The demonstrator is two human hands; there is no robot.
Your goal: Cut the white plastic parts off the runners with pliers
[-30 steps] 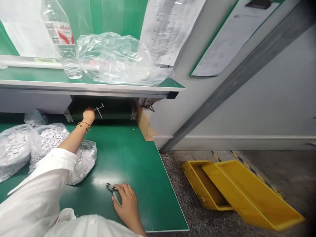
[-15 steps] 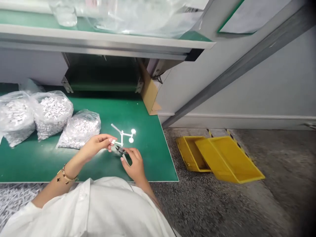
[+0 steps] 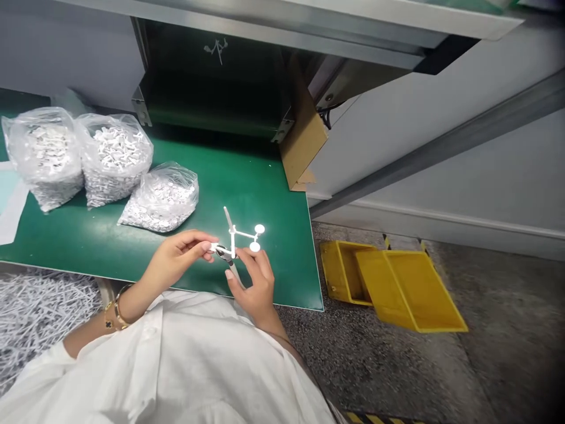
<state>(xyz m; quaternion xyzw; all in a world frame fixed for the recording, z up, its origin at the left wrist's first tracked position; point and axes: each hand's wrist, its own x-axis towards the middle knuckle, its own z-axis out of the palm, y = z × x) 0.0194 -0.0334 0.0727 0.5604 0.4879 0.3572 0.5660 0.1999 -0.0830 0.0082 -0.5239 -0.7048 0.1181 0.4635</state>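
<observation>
Over the mat (image 3: 273,235), left grip (image 3: 179,259) pinches sprue (image 3: 232,235), right grip (image 3: 256,282) cutters (image 3: 225,253).

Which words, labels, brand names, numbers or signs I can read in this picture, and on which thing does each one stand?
No readable text shows in this view.
The plastic bags of white parts: no print visible.
The pale sheet by the green mat: too blurred and cut off to read.
The yellow-and-black floor stripes: pattern only, no words.
</observation>
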